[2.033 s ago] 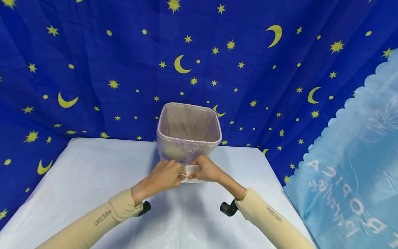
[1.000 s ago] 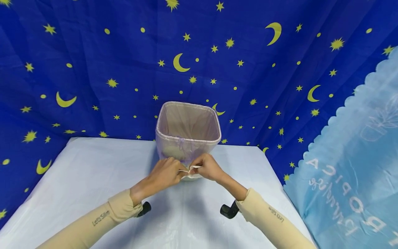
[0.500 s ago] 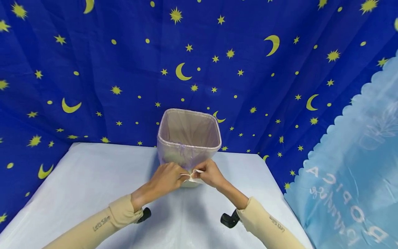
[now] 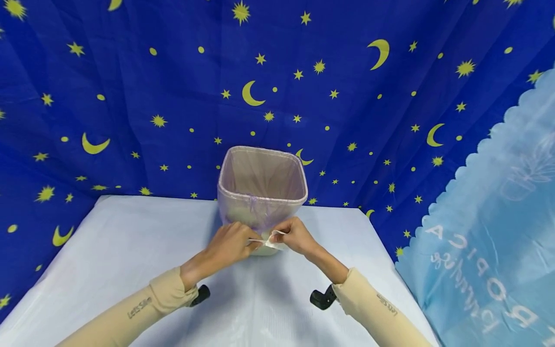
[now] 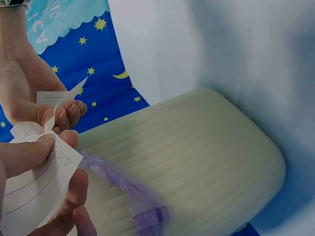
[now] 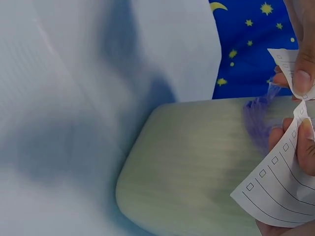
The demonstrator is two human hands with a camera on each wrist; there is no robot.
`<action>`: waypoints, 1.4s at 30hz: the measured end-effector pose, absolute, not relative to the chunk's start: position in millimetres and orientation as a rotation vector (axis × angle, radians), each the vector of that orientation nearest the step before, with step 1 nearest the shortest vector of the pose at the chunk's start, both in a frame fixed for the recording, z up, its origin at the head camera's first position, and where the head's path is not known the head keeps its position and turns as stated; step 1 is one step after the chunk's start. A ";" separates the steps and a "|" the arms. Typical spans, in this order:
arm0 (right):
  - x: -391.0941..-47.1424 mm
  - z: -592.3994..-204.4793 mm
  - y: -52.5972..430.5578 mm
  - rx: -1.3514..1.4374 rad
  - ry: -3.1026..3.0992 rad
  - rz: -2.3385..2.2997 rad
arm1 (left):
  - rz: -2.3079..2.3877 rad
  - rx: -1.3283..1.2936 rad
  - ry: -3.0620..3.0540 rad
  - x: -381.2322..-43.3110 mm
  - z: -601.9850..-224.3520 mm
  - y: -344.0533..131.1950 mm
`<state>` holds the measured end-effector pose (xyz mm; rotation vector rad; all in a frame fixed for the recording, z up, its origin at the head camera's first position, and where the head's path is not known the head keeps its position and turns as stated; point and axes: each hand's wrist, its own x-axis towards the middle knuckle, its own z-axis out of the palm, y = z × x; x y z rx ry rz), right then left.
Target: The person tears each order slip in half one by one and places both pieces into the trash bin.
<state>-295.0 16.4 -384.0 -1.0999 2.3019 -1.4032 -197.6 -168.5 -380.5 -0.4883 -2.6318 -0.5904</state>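
A sheet of white paper printed with lines and small checkboxes is stretched between both hands in front of the bin. My left hand pinches one side of it between thumb and fingers, and my right hand pinches the other. Between the two thumbs the paper narrows to a creased, twisted neck, its corners flaring out on either side. Just behind the hands stands a pale waste bin, upright, with a thin purple bag lining it and folded over its rim.
The bin stands on a white-covered table, near its back edge. A blue curtain with yellow moons and stars hangs behind, and a light-blue printed cloth hangs at the right. Black wrist mounts show under the sleeves.
The paper was flatter between the hands two seconds ago; it is now creased and twisted at the middle. Both hands keep their pinch, the right turned slightly and a little farther from the left.
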 end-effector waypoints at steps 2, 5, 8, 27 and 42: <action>-295.9 -384.4 17.2 -1.089 2.309 -1.406 | -0.578 -0.504 -2.620 -198.1 -380.3 -168.0; -293.3 -379.9 16.8 -1.091 2.338 -1.382 | -0.574 -0.504 -2.616 -198.1 -379.5 -167.9; -293.3 -380.3 15.6 -1.102 2.359 -1.356 | -0.584 -0.492 -2.640 -198.5 -379.5 -168.3; -288.5 -353.6 18.9 -1.398 2.392 -1.013 | -0.595 -0.637 -2.742 -186.7 -354.4 -190.7; -284.8 -299.3 17.6 -1.672 2.492 -0.747 | -0.469 -0.739 -2.795 -203.0 -298.2 -199.0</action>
